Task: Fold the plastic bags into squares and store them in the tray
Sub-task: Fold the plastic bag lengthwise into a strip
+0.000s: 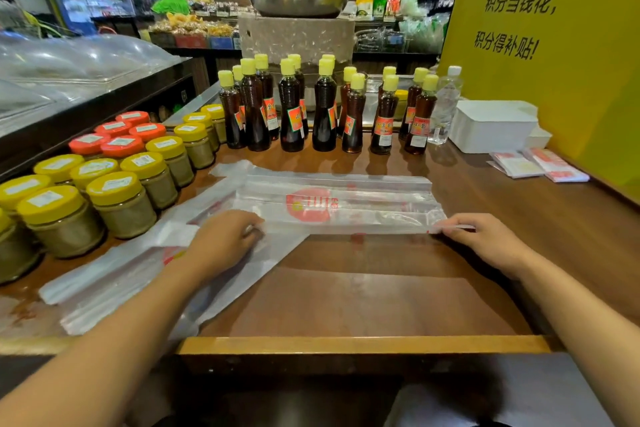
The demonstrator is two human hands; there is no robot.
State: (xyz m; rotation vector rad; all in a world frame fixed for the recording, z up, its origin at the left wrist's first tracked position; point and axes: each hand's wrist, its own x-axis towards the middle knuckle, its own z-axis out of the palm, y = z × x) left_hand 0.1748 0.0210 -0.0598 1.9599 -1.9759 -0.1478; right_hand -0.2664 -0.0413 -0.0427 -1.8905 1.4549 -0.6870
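A clear plastic bag [346,204] with a red round print lies flat and stretched sideways across the middle of the wooden counter [363,302]. My left hand [225,241] grips the bag's near edge at its left part, fingers curled. My right hand [488,241] pinches the bag's near right corner. Under my left forearm lie more clear bags [114,284], spread towards the counter's left front. A white tray [491,126] stands at the back right, beside the yellow wall.
Jars with yellow and red lids [114,177] crowd the counter's left side. A row of dark sauce bottles [322,111] with yellow caps lines the back. A clear water bottle [446,104] stands left of the tray. Small red-and-white packets [540,165] lie at the right.
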